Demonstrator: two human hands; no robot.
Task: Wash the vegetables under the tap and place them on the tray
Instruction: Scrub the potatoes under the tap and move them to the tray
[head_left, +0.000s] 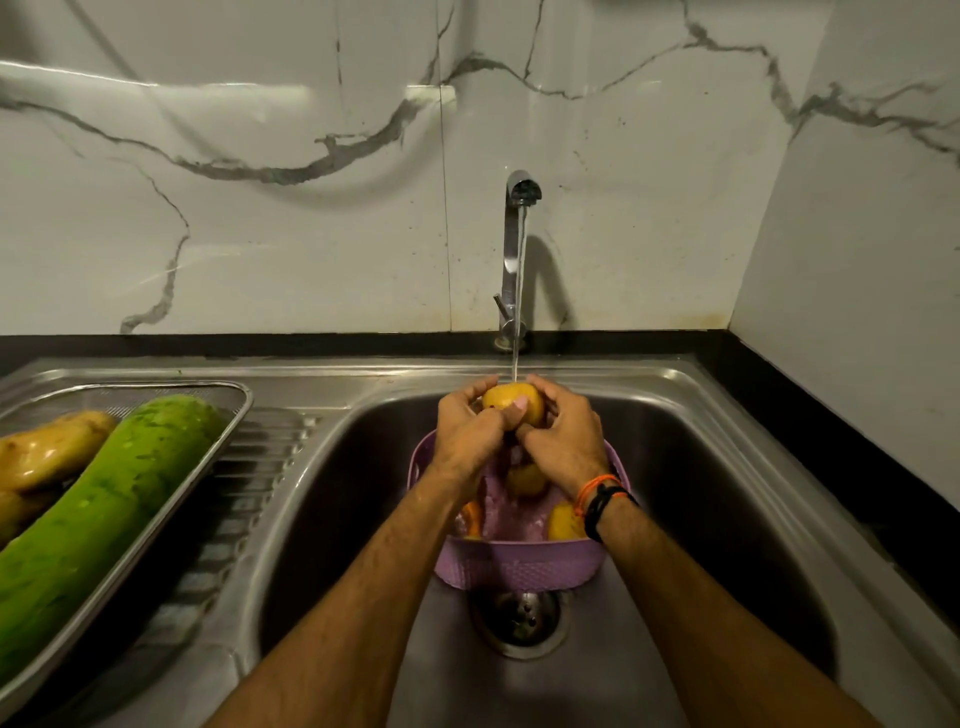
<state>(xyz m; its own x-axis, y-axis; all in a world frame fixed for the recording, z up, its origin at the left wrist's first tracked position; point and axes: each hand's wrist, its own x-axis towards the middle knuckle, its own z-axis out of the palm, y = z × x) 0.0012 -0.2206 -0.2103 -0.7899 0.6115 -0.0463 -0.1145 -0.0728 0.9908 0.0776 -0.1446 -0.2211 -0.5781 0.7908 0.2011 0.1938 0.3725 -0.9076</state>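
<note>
One round yellow potato (511, 405) is gripped from both sides, above the steel sink basin (727, 519), by the left hand (467, 431) and the right hand (563, 439); the fingers of each are curled round it. A thin stream of water (518, 291) from the one chrome tap (511, 260) at the far wall falls onto its top. Directly below the hands, one lilac perforated plastic basket (519, 564) is set in the basin, just beyond the round drain (519, 621); two more yellow potatoes (527, 480) and one orange piece (471, 514) can be seen inside it. On the ribbed drainboard to the left, one rectangular steel mesh tray (228, 415) is seen, with one long green bottle gourd (104, 514) lying beside wet potatoes (49, 449), at least two. Two thread bands (597, 499), orange and black, are worn on the right wrist.
</note>
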